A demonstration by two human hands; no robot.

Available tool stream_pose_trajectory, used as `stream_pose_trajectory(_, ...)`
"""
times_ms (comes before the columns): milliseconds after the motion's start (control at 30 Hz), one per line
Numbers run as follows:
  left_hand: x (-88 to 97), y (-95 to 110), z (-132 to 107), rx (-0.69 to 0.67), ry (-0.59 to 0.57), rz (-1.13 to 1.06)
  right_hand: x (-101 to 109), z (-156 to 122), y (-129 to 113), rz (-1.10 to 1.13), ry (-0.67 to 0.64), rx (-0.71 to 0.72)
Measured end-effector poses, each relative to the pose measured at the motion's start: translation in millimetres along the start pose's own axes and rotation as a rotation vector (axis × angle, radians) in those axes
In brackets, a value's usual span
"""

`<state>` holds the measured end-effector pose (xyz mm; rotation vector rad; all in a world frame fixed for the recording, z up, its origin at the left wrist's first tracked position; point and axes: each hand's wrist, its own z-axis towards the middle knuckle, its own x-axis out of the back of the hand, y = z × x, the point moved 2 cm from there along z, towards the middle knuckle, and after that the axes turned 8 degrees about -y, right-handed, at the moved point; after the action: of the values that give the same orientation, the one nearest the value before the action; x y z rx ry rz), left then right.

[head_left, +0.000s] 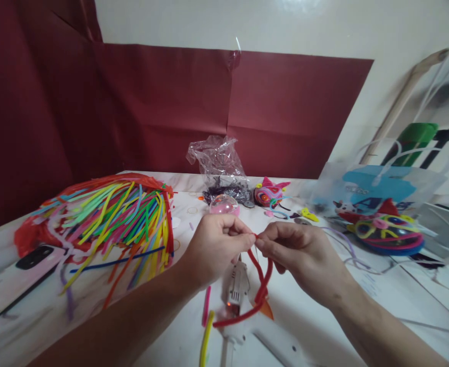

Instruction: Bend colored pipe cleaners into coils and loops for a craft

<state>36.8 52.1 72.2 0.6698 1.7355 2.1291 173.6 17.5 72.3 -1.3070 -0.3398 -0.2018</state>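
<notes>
My left hand (220,244) and my right hand (299,252) meet at the middle of the view, fingertips nearly touching. Both pinch a red pipe cleaner (260,295), which hangs below them in a loop with one loose end reaching left. Under my hands lies a white glue gun (238,285) with a small orange light on it. Beside it on the table are a pink pipe cleaner piece (206,306) and a yellow one (206,339). An orange pointed piece (265,308) shows partly behind the red loop.
Many coloured pipe cleaners (125,219) spill from a red bag at left, near a pink phone (21,280). Farther back stand a clear plastic bag (220,158), a clear dome with a pink base (224,205) and a pink figure (269,193). Right, a colourful figure (387,232) sits by a translucent bag (377,183).
</notes>
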Motion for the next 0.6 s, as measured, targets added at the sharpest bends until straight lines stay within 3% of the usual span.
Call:
stream_pose_trajectory(233,4.1,3.3,0.2,-0.08,0.048,0.096,-1.8,3.4,1.9,0.166,-0.094,-0.02)
stream_pose_trajectory(600,7.5,8.4,0.7,-0.104,0.126,0.027,-2.2,5.4,10.8,0.312,-0.162,-0.013)
